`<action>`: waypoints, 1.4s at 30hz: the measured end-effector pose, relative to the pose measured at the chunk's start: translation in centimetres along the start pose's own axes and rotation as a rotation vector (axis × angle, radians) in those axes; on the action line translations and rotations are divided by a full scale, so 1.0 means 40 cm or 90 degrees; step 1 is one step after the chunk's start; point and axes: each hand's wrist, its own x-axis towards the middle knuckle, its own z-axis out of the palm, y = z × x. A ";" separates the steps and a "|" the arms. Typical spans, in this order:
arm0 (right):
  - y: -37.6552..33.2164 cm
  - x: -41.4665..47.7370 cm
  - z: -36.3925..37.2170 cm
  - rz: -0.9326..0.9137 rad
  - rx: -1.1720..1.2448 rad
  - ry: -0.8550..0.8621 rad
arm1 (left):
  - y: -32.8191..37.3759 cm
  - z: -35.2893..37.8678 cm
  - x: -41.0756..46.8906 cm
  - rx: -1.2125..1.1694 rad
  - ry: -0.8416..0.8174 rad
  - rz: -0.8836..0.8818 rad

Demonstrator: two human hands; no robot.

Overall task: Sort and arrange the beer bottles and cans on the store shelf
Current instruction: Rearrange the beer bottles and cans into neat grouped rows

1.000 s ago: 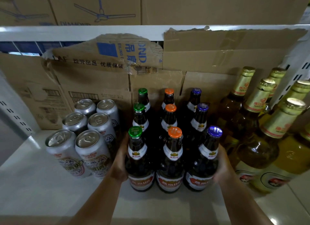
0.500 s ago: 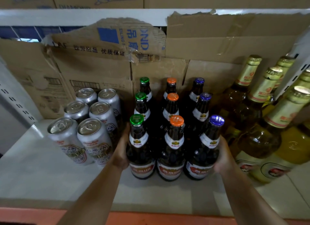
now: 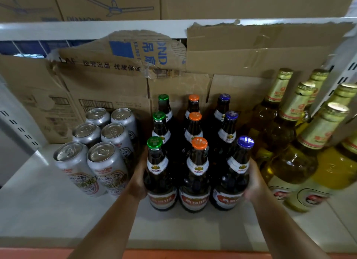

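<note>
- Beer bottles [image 3: 195, 183] of dark glass stand on the white shelf [image 3: 48, 210] in a block three wide and three deep. Green caps run down my left, orange down the middle and blue down my right.
- My left hand [image 3: 138, 181] lies flat against the outer side of the green-capped front bottle [image 3: 160, 181]. Its fingers are together and run back along the glass. The fingertips are hidden behind the bottle.
- My right hand [image 3: 255, 183] mirrors it, palm pressed to the outer side of the blue-capped front bottle [image 3: 231, 181].
- Neither hand curls round a neck or lifts anything. Both bear inward from opposite sides, so the front row sits between my palms with its labels facing me.
- I judge this hold is meant to squeeze the files together and square the block, so the colours line up from front to back.
- Silver cans [image 3: 90, 162] stand in two files just beside my left hand, apart from the dark block.
- Taller yellow bottles [image 3: 289, 162] with gold foil necks crowd close to my right hand, and some of them lean.
- Torn cardboard boxes [image 3: 116, 84] line the back of the shelf behind every group.
- Each kind already stands in its own group, so the sorting looks nearly done and only the tidying seems left.
</note>
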 end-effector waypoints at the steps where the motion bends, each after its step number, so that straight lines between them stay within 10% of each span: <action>1: -0.007 -0.002 -0.004 0.018 0.004 -0.008 | 0.002 -0.002 0.002 0.000 0.013 -0.017; 17: 0.038 -0.001 -0.037 -0.007 -0.004 0.143 | -0.001 0.012 -0.095 -0.027 0.136 -0.083; 23: 0.089 -0.040 -0.053 -0.048 -0.110 0.139 | -0.033 -0.001 -0.129 0.066 0.169 -0.066; 29: 0.176 -0.091 -0.056 -0.134 -0.328 0.369 | -0.046 -0.050 -0.189 0.185 0.183 -0.140; 42: 0.211 -0.180 -0.085 -0.266 -0.323 0.371 | -0.021 -0.032 -0.298 0.482 0.086 -0.017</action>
